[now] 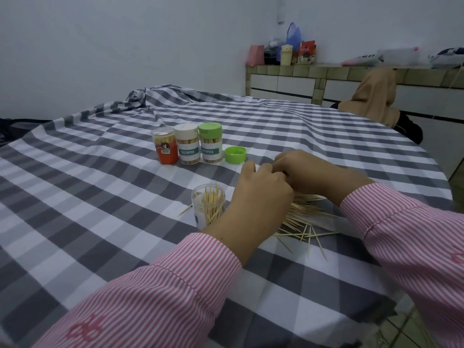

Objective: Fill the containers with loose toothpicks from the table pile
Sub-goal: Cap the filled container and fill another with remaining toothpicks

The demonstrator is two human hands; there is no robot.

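An open clear container, partly filled with upright toothpicks, stands on the checked tablecloth just left of my left hand. Loose toothpicks lie in a pile under and to the right of both hands. My left hand and my right hand meet above the pile with fingers curled together; what they pinch is hidden between them. Behind stand three closed containers: a red-labelled one, a white-lidded one and a green-lidded one. A loose green lid lies beside them.
The grey and white checked cloth covers the table, bunched at the far left corner. A person in a tan head covering sits at the far right edge. A tiled counter with bags and boxes runs along the back wall.
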